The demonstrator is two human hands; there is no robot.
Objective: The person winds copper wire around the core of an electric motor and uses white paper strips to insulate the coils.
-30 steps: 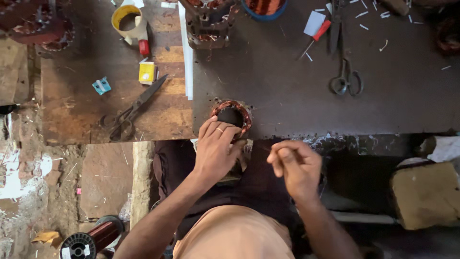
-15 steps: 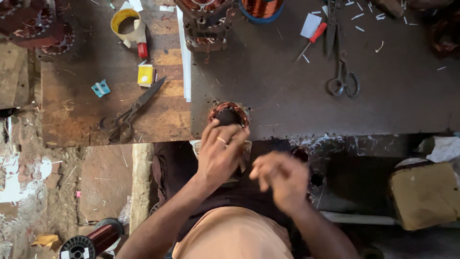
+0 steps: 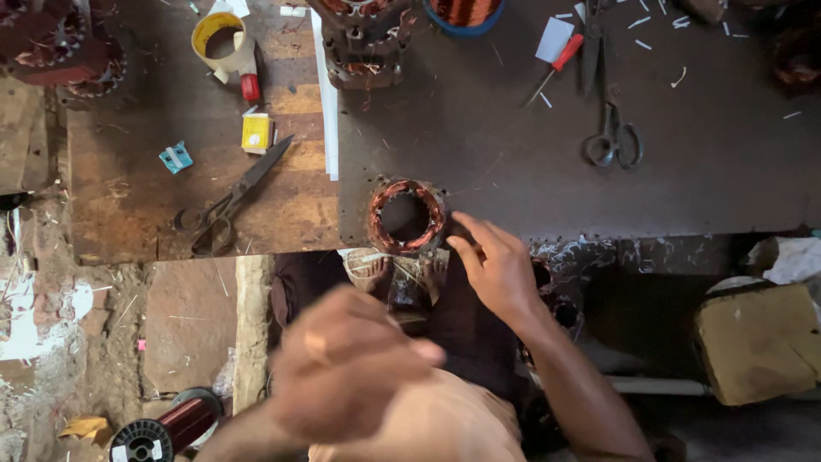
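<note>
A small motor stator (image 3: 377, 224) with copper windings sits at the near edge of the dark bench (image 3: 530, 171). My right hand (image 3: 500, 269) is beside it on the right, fingertips pressed against its outer rim. My left hand (image 3: 346, 368) is drawn back close to my body, below the stator and apart from it. It is blurred, with the fingers curled; whether anything is in it cannot be made out.
Large scissors (image 3: 227, 205) lie on the wooden board at left, near a yellow box (image 3: 256, 133), a blue clip (image 3: 175, 156) and a tape roll (image 3: 218, 38). Smaller scissors (image 3: 611, 141) and a red screwdriver (image 3: 556, 64) lie at right. More stators (image 3: 363, 43) stand behind. A copper wire spool (image 3: 167, 428) is on the floor.
My left hand has left the stator and pulled back toward my body. My right hand has moved up from my lap to the stator's right side.
</note>
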